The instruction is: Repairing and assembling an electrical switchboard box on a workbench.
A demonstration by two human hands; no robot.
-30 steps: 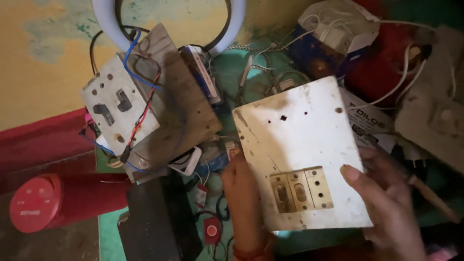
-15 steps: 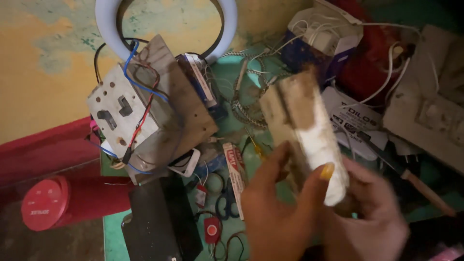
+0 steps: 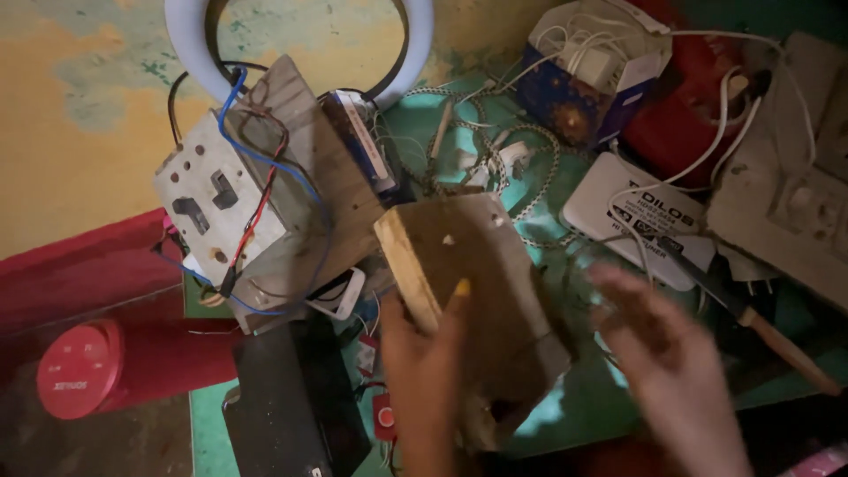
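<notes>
Wooden board [image 3: 481, 291] sits centre frame, plain back side up, tilted, over the green surface [image 3: 583, 406]. Going left to right: red cylinder [image 3: 106, 375] lies far left on the red ledge. Next, a switch panel [image 3: 216, 208] on its own wooden backing, blue and red wires looped over it, white ring [image 3: 190, 44] above it. Black flat box [image 3: 291, 411] lies below that panel. Left hand [image 3: 424, 371] is clamped on the board's lower left edge, thumb tip pressed on its face, fingers hidden underneath. Right hand [image 3: 662, 353] is off the board, just beside its right edge, fingers spread and blurred, holding nothing. Above it a braided cable [image 3: 521, 150], a white box [image 3: 632, 216], and a blue carton [image 3: 579, 88] of white leads. Screwdriver [image 3: 760, 322] with wooden handle lies right, dusty grey panel [image 3: 786, 203] at far right.
</notes>
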